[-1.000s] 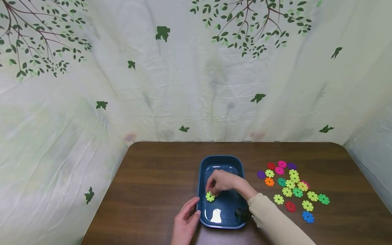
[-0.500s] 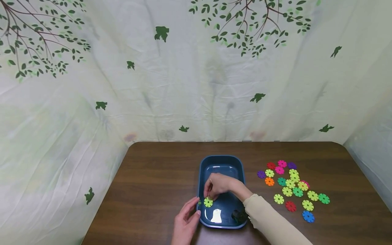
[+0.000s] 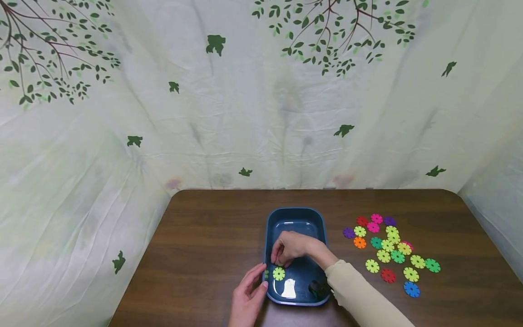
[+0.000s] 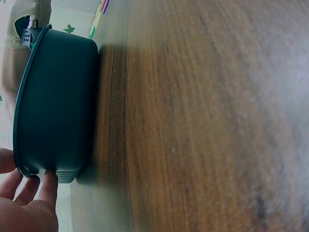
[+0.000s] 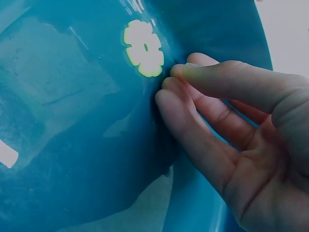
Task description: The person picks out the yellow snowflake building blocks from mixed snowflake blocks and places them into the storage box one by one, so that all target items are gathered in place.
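Note:
A yellow-green flower-shaped disc [image 3: 278,274] lies on the floor of the blue tray [image 3: 296,293], toward its left wall. In the right wrist view the same disc [image 5: 145,48] sits just off the fingertips. My right hand [image 3: 292,247] is low inside the tray with loosely bent fingers. Between its thumb and forefinger [image 5: 178,111] nothing shows. At the tray's left side, my left hand [image 3: 247,295] holds the rim. In the left wrist view, fingers [image 4: 48,188] touch the outer wall below the rim and another finger reaches over it.
Right of the tray, several flower discs lie spread on the brown table [image 3: 212,236], among them a blue disc [image 3: 411,289], a red disc [image 3: 388,275] and an orange disc [image 3: 359,243]. A black wrist camera [image 3: 318,288] hangs under the right wrist. Behind stands a leaf-print cloth [image 3: 286,113].
The right hand has come slightly nearer and let go of the yellow-green disc, which now lies a little nearer the front of the tray. The left hand has stayed at the rim.

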Demonstrator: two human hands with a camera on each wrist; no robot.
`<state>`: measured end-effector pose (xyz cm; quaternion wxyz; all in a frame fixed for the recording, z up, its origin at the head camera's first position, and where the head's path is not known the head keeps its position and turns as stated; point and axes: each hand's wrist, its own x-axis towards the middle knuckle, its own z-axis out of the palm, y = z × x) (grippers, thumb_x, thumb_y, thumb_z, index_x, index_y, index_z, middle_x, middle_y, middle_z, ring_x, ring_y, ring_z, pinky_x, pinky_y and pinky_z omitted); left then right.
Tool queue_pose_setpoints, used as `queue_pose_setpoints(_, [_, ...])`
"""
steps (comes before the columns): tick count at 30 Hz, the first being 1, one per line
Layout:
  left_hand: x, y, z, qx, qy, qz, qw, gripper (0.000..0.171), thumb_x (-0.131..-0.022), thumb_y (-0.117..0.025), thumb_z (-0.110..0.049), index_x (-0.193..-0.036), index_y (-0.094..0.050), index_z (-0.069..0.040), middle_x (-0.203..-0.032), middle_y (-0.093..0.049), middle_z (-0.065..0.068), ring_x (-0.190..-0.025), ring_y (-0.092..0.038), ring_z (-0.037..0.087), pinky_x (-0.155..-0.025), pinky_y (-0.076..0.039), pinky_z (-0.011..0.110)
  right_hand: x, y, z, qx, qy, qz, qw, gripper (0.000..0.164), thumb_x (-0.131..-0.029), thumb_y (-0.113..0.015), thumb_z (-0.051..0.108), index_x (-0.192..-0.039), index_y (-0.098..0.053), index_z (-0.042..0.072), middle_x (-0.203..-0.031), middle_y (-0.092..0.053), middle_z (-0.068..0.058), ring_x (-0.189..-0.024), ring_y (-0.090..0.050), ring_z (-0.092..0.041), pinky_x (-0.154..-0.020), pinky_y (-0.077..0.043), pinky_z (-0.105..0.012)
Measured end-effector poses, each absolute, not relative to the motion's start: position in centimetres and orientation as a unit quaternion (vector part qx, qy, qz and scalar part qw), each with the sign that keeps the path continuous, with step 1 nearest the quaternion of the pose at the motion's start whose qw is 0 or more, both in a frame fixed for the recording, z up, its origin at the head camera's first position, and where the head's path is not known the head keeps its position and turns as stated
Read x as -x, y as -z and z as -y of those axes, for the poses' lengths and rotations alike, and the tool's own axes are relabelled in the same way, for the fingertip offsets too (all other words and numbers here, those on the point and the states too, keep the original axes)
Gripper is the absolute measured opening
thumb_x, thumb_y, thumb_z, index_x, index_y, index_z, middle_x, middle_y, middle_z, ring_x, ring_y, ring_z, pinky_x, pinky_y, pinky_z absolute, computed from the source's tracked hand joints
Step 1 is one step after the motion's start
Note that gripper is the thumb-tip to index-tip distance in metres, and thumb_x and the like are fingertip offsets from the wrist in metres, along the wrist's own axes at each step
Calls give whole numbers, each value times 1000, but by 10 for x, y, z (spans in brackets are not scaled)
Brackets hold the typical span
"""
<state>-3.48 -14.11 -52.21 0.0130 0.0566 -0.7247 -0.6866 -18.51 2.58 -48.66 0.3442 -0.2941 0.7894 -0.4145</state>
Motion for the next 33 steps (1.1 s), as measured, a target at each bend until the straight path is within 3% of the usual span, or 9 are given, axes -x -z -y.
queue_pose_setpoints(11, [35, 520, 139, -67, 683, 727, 11, 38, -91, -65, -1, -130, -63, -5, -136, -55, 13, -126, -52, 31, -98, -49, 34, 191, 471, -37, 322, 415, -792, 311, 14, -83, -71, -6, -95, -74, 2, -89, -72, -9, -72, -65, -13, -68, -58, -26])
queue_pose_setpoints(19, [35, 522, 140, -68, 681, 729, 12, 38, -91, -66, -1, -129, -63, -6, -136, -55, 14, -125, -52, 32, -97, -49, 34, 184, 455, -47, 328, 417, -805, 267, 17, -86, -71, -1, -102, -72, 4, -92, -70, -2, -78, -64, -11, -72, -56, -25])
queue_pose_setpoints(26, [35, 523, 140, -64, 676, 734, 20, 38, -91, -66, 1, -128, -63, -5, -134, -56, 13, -123, -54, 31, -97, -49, 32, 173, 446, -58, 319, 425, -812, 240, 21, -88, -70, 1, -109, -71, 5, -100, -70, -6, -83, -64, -12, -76, -55, -24])
queue_pose_setpoints(33, [34, 524, 140, -55, 674, 736, 35, 39, -89, -65, 4, -128, -63, -1, -133, -57, 15, -121, -55, 32, -95, -49, 27, 160, 450, -70, 307, 423, -831, 192, 20, -91, -71, 10, -110, -70, 16, -104, -70, 1, -89, -61, -10, -80, -54, -27])
